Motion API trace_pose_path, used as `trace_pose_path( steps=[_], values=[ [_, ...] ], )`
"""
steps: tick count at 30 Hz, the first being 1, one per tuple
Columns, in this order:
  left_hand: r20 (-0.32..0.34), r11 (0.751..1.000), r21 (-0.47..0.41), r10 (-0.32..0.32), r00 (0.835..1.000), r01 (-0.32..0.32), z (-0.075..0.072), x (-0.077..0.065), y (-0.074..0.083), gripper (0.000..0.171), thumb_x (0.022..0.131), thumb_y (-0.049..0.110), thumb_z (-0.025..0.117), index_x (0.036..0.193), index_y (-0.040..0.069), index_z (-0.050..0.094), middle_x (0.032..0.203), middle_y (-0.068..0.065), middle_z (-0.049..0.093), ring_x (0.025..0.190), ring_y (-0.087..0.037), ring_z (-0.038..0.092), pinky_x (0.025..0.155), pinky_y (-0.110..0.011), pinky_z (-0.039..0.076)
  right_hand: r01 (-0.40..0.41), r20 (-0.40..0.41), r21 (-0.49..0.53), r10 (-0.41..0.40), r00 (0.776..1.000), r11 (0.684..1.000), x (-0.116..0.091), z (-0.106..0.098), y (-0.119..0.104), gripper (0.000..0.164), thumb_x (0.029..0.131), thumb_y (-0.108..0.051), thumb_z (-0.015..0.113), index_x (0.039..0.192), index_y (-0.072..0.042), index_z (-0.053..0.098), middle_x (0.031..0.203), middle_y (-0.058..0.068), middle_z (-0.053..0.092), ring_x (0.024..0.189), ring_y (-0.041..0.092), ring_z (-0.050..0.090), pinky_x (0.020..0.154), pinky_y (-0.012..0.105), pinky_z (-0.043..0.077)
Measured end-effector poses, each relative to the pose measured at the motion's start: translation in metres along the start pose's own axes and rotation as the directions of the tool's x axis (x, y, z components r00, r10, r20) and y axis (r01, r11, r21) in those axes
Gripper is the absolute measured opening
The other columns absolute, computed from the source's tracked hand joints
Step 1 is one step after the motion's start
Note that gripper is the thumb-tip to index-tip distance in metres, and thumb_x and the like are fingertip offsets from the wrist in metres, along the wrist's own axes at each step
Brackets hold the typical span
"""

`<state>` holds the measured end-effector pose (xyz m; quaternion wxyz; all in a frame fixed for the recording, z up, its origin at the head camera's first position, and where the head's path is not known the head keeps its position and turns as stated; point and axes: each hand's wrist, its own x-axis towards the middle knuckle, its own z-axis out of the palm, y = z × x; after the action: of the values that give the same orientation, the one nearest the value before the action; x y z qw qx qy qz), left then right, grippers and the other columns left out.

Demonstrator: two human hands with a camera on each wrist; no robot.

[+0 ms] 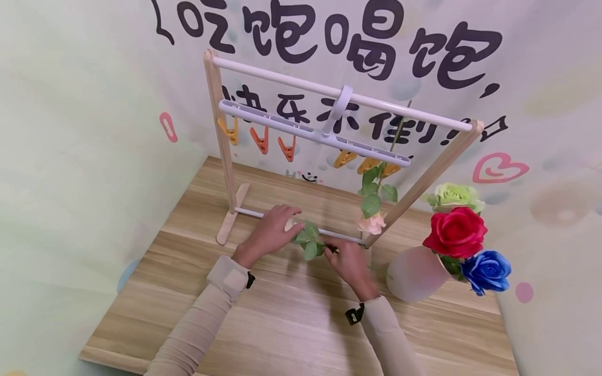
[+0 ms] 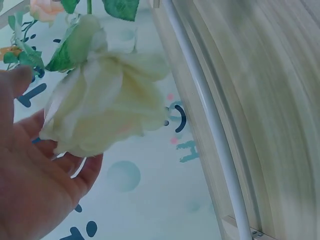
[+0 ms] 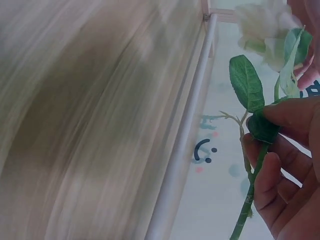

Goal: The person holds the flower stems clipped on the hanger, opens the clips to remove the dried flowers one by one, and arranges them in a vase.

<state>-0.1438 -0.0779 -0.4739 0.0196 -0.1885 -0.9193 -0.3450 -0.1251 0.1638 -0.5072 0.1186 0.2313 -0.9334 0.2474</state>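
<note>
Right wrist view, hand (image 3: 292,170) gripping leafy stem (image 3: 243,217)

The cream-white rose (image 2: 107,107) has green leaves (image 1: 309,241) and a green stem (image 3: 243,215); the hanging rose (image 1: 372,223) is pale peach. A red rose (image 1: 457,231), a blue rose (image 1: 486,270) and a light green rose (image 1: 453,197) contrast with the off-white vase (image 1: 416,274). Clips (image 1: 345,159) are yellow-orange or red-orange, the hanger (image 1: 273,121) pale lavender, the rods (image 1: 282,78) white. The tabletop (image 1: 273,334) shows streaked brown wood grain; the whitish backdrop (image 1: 183,68) carries black characters (image 1: 383,39) and pink motifs (image 1: 524,292). Sleeves (image 1: 188,339) are beige.

Cloth-like white rose (image 2: 107,107), smooth wooden table (image 1: 277,318)
</note>
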Motion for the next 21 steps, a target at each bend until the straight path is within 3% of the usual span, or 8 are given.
trace_pose_path(
  steps=[5, 11, 17, 21],
  values=[
    [-0.131, 0.997, -0.078, -0.027, 0.991, 0.016, -0.003, 0.002, 0.002, 0.044, 0.101, 0.038, 0.054, 0.134, 0.009, 0.057, 0.132, -0.009, 0.061, 0.125, -0.026, 0.053, 0.106, -0.048, 0.041, -0.036, -0.051, 0.056, 0.039, 0.998, 0.998, -0.001, -0.006, 0.000, 0.021, 0.082, -0.005, 0.076, 0.102, -0.012, 0.079, 0.084, 0.003, 0.076, 0.074, 0.015, 0.070, 0.065, 0.036, 0.056],
    [-0.248, 0.982, -0.188, -0.080, 0.966, 0.033, -0.005, 0.003, 0.001, 0.043, 0.103, 0.034, 0.050, 0.132, 0.003, 0.057, 0.128, -0.013, 0.061, 0.122, -0.028, 0.056, 0.103, -0.046, 0.044, -0.107, -0.088, 0.091, 0.115, 0.990, 0.990, -0.007, -0.016, 0.004, 0.018, 0.081, -0.004, 0.077, 0.098, -0.010, 0.079, 0.084, 0.005, 0.076, 0.074, 0.018, 0.072, 0.065, 0.039, 0.056],
    [-0.321, 0.960, -0.280, -0.125, 0.939, 0.032, -0.004, 0.004, 0.000, 0.041, 0.104, 0.031, 0.047, 0.129, 0.000, 0.057, 0.125, -0.016, 0.062, 0.117, -0.030, 0.058, 0.101, -0.046, 0.045, -0.150, -0.121, 0.128, 0.166, 0.979, 0.980, -0.014, -0.025, 0.007, 0.015, 0.081, -0.003, 0.076, 0.095, -0.008, 0.078, 0.085, 0.008, 0.076, 0.077, 0.021, 0.073, 0.067, 0.040, 0.057],
    [-0.339, 0.950, -0.310, -0.139, 0.930, 0.030, -0.002, 0.005, -0.001, 0.039, 0.105, 0.029, 0.046, 0.128, -0.001, 0.058, 0.120, -0.017, 0.064, 0.113, -0.030, 0.060, 0.098, -0.047, 0.046, -0.141, -0.178, 0.121, 0.161, 0.971, 0.983, -0.018, -0.033, 0.004, 0.011, 0.081, -0.004, 0.076, 0.091, -0.007, 0.078, 0.082, 0.006, 0.076, 0.073, 0.019, 0.072, 0.064, 0.038, 0.056]
  ],
)
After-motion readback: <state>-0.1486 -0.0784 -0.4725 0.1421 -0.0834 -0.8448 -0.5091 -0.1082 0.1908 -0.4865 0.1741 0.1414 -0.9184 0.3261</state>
